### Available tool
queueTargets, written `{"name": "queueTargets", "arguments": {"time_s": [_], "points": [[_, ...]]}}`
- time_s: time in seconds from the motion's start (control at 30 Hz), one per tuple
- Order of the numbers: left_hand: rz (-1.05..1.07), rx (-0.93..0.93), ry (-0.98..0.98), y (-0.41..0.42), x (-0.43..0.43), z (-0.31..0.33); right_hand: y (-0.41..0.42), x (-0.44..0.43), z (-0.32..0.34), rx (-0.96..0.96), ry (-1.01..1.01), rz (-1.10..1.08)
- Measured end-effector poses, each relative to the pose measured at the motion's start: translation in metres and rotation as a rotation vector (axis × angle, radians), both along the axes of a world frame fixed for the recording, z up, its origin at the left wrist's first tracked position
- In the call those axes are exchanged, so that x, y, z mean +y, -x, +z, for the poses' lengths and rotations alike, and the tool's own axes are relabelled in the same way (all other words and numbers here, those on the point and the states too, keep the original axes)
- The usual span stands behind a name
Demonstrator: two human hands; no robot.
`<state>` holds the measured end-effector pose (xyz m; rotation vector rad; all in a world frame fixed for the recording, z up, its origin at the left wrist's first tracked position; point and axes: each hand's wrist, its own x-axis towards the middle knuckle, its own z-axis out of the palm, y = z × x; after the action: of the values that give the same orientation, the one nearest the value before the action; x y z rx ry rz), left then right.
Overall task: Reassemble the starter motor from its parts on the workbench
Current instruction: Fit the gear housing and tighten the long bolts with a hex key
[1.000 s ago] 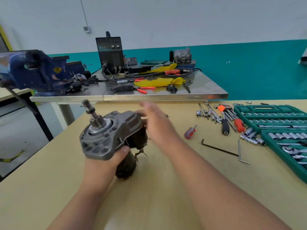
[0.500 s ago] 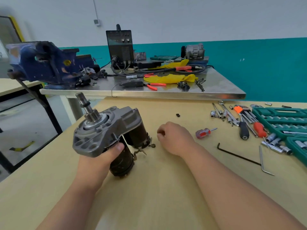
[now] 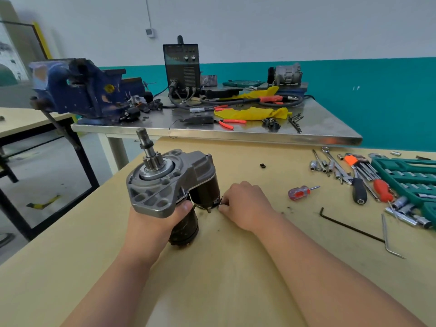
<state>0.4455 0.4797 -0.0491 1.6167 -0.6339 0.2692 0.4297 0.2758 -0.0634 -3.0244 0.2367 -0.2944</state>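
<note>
Grips starter motor [image 3: 169, 182] with left hand [image 3: 151, 223], now brings right hand [image 3: 247, 208] to its 3 o'clock, pinching a tiny part [image 3: 220, 204] to fit.

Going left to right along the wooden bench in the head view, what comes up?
starter motor → right hand → stubby red-handled screwdriver → black-handled screwdriver → green socket set case

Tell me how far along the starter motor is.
Done: the nose housing and pinion sit on the starter motor, gripped by the left hand. In hand: the right hand pinches a small fitting at the solenoid terminals. Left: a black piece lies loose on the workbench.
</note>
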Motion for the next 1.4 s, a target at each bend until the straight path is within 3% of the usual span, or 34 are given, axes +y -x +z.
{"name": "queueTargets", "arguments": {"time_s": [0.67,0.73,0.83,1.03,1.13,1.27,1.4], "points": [[-0.075,0.035,0.017,0.011,-0.004,-0.008,0.011,-0.001,0.004,-0.085,-0.058,0.081],[-0.077,0.066,0.043,0.012,-0.005,-0.008,0.015,-0.005,0.01,-0.268,-0.245,-0.009],[-0.16,0.059,0.074,0.02,-0.008,-0.003,0.028,-0.012,0.027,-0.629,-0.75,-0.206],[-0.355,0.004,0.087,0.046,-0.031,0.007,0.047,-0.003,0.043,-0.648,-1.441,-0.209],[-0.358,0.08,0.022,0.058,-0.054,0.003,0.056,-0.005,0.042,-0.695,-1.459,-0.312],[-0.237,0.122,0.039,0.074,-0.087,0.001,0.079,-0.018,0.044,-0.731,-1.57,-0.192],[-0.197,0.099,0.091,0.088,-0.109,-0.001,0.097,-0.033,0.063,-0.803,-1.57,-0.252]]}}
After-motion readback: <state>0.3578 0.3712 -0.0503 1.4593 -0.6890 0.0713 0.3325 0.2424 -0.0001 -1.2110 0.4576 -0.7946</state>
